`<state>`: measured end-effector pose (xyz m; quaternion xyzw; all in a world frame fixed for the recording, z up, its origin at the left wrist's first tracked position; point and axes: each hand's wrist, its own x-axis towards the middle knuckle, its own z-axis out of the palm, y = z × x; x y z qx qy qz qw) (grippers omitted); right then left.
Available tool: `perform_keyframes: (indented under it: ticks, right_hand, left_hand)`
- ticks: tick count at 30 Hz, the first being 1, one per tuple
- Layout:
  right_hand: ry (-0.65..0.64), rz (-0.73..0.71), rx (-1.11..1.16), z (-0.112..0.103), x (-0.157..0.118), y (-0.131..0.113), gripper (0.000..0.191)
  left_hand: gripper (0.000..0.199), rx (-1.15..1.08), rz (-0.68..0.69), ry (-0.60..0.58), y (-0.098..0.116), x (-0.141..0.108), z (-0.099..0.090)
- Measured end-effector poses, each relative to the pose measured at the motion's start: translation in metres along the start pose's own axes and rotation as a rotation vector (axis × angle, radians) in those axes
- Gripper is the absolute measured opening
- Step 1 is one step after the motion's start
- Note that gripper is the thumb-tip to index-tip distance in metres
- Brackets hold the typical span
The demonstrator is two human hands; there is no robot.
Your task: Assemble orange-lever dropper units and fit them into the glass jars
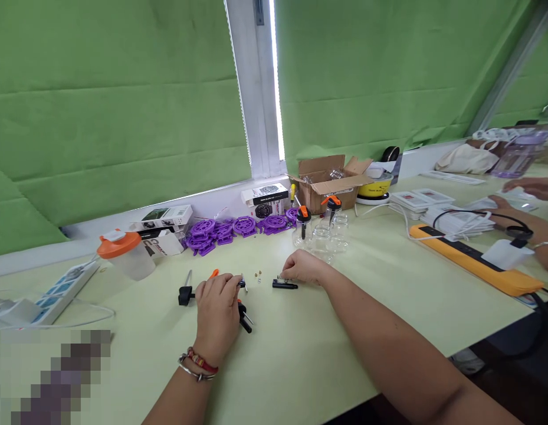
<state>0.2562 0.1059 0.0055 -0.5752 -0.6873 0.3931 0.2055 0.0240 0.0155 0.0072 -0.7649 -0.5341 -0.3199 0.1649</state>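
Note:
My left hand (218,304) is closed around a small black part with a metal tip (243,284), most of it hidden by the fingers. Under and beside this hand lie a black knob-like piece (185,296) with a metal rod and a black-and-orange piece (244,319) with a thin metal pin. To the right, my right hand (302,267) pinches a small coil spring (281,278) just above a short black tube (285,284) lying on the table. A few tiny brass-coloured bits (258,274) lie between my hands.
Purple plastic frames (212,232) line the back near small boxes (163,218). Clear glass jars (321,239), some with black-and-orange tops, stand before an open carton (329,188). A shaker bottle (125,254) and power strip (65,294) sit left; another person's hands (517,206) are right, beyond an orange-and-black strip (472,260).

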Motion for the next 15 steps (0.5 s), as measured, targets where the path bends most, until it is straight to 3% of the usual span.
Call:
perform_keyframes:
  ticks: [9, 15]
  right_hand:
    - [0.009, -0.008, 0.063, 0.0017, 0.0041, 0.0055, 0.017]
    - [0.156, 0.028, 0.111, 0.0034, 0.0098, 0.0093, 0.016]
  left_hand:
    - [0.026, 0.038, 0.008, 0.001, 0.0001, 0.0005, 0.0006]
    - [0.024, 0.046, 0.032, -0.037, -0.0032, -0.0013, -0.0014]
